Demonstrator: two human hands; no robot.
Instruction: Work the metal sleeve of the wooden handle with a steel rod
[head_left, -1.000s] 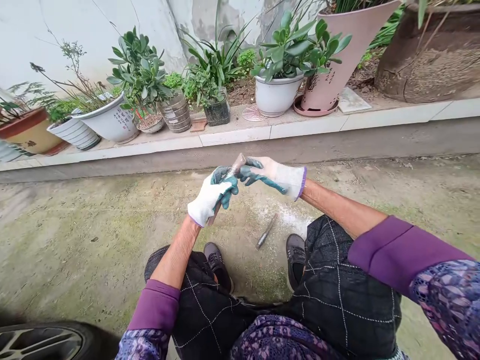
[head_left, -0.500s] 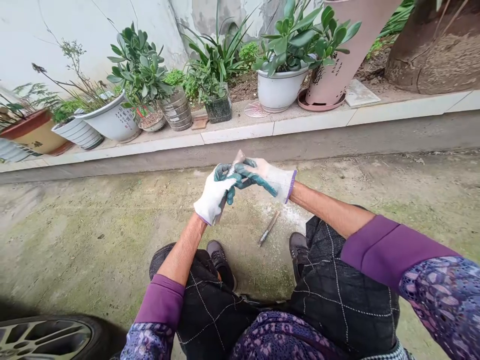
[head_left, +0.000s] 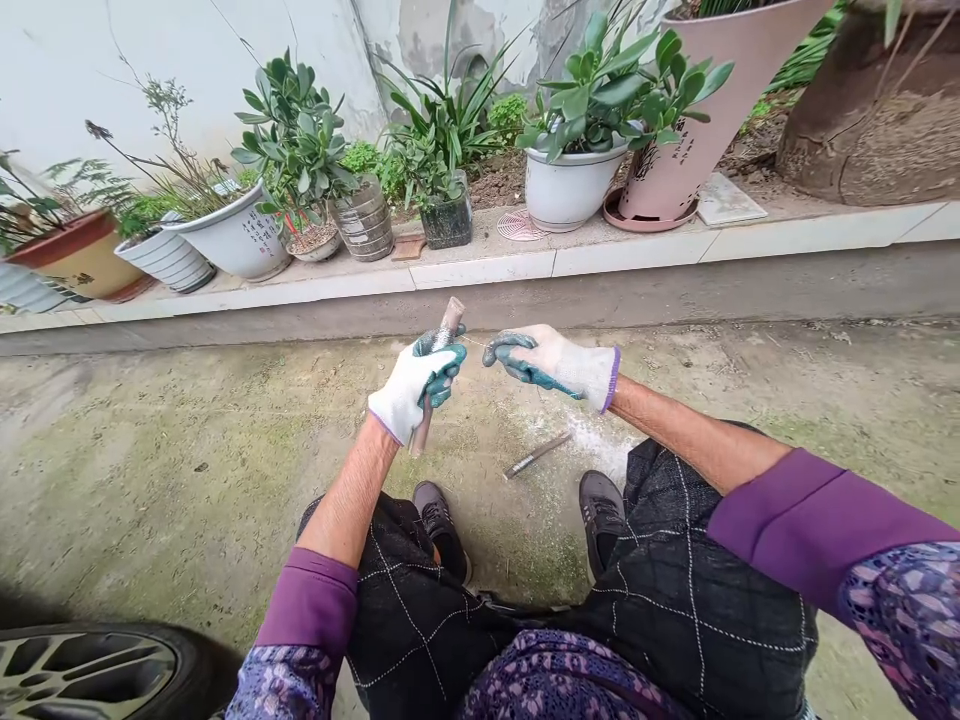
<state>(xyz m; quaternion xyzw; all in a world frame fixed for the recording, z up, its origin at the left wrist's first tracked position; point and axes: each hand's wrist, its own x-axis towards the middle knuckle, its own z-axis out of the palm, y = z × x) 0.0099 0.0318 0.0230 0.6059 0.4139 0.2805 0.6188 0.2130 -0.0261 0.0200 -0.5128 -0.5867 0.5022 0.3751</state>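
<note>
Both my hands wear white gloves with green palms. My left hand [head_left: 415,388] is wrapped round a brownish stick-like piece [head_left: 448,320] that pokes up out of the fist and down below it. My right hand [head_left: 551,362] hovers a short way to the right of the stick, fingers pinched together; a thin pale strand seems to run from them toward the stick's top. On the concrete between my shoes lies a thin metal tool [head_left: 537,455] beside a patch of white dust [head_left: 596,440].
A raised tiled ledge [head_left: 487,268] runs across ahead, lined with potted plants: white pots [head_left: 568,188], a pink pot [head_left: 694,120], a brown pot [head_left: 64,260]. A car wheel [head_left: 90,675] sits at the lower left. Mossy concrete ground spreads around my knees.
My right hand has pulled away from the stick to the right; before, it was touching the stick's top. The left hand has tilted the stick more upright.
</note>
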